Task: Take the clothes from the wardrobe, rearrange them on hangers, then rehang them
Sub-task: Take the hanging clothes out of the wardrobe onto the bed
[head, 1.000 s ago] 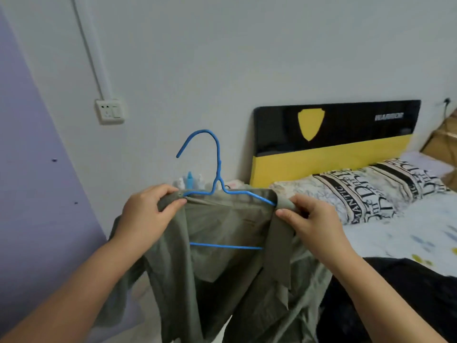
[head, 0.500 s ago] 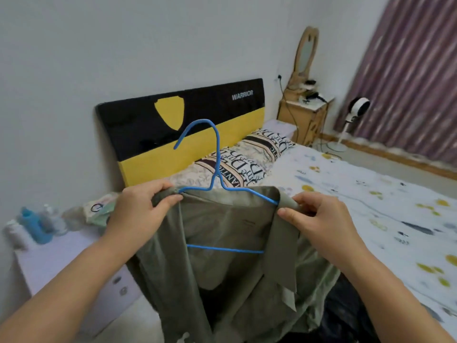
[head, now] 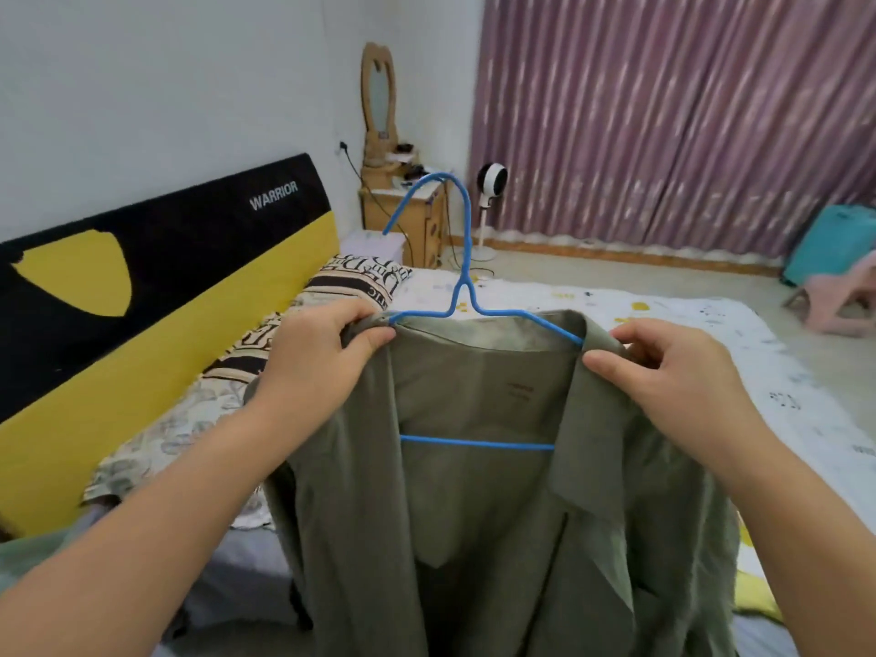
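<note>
An olive-green shirt (head: 479, 538) hangs open on a blue wire hanger (head: 467, 277), held up in front of me over the bed. My left hand (head: 322, 358) pinches the shirt's left shoulder at the hanger's end. On the other side, my right hand (head: 673, 381) grips the collar and right shoulder. The hanger's hook points up and to the left, and its lower bar shows inside the open front.
The bed (head: 687, 334) with a patterned sheet lies below and ahead, pillows (head: 351, 277) against a black-and-yellow headboard (head: 156, 277). A wooden nightstand (head: 403, 215) and small fan (head: 490, 182) stand by the purple curtain (head: 663, 111). A teal suitcase (head: 829, 239) and pink stool (head: 839, 301) sit at the right.
The view has swung right, from the wall and socket to the bed and curtain. Both hands keep the same grip on the shirt and hanger.
</note>
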`<state>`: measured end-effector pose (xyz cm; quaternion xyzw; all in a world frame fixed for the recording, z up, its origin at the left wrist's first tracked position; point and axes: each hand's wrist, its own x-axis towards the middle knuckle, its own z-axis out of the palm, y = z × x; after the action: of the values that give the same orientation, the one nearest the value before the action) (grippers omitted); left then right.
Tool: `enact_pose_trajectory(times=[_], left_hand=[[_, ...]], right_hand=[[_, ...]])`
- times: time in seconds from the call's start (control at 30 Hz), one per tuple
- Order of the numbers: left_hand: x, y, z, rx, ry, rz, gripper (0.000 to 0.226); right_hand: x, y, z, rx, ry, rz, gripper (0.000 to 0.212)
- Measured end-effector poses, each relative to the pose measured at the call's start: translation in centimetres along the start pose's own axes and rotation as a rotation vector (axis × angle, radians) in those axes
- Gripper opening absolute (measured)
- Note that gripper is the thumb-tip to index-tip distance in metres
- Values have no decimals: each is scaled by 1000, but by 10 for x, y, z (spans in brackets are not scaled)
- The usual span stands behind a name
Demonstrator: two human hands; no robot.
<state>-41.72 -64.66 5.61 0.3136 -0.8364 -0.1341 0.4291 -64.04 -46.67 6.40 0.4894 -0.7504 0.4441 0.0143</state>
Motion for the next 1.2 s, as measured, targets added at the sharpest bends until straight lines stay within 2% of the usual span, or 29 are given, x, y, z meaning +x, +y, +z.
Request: enact_pose_trajectory(times=[0.3,0.6,0.67,0.77,0.87,1.03,1.13,1.2], left_hand=[[54,-47,121,-58,-131,-41,9],[106,-115,267,96,-226,-191,14],[113,-137,304,150,-256,-232,27],[109,-167,362,272,-422,-276,58],[91,-195,415,433,-586,-295,75],[38,-241,484,581,-891,-426,75],[14,-269,518,618,-1004,-475,72],[3,-286,537,615,-1051,-484,72]], right_hand=[[54,105,47,-43,-180,193,14],[164,247,146,21,-142,326,25],[189,280,174,45,-159,360,22],[215,329,218,63,-201,432,17],[232,375,259,46,-239,467,10],[238,442,320,-9,-258,563,12],[238,478,355,-14,-262,629,19],[236,495,378,-28,-265,643,15]])
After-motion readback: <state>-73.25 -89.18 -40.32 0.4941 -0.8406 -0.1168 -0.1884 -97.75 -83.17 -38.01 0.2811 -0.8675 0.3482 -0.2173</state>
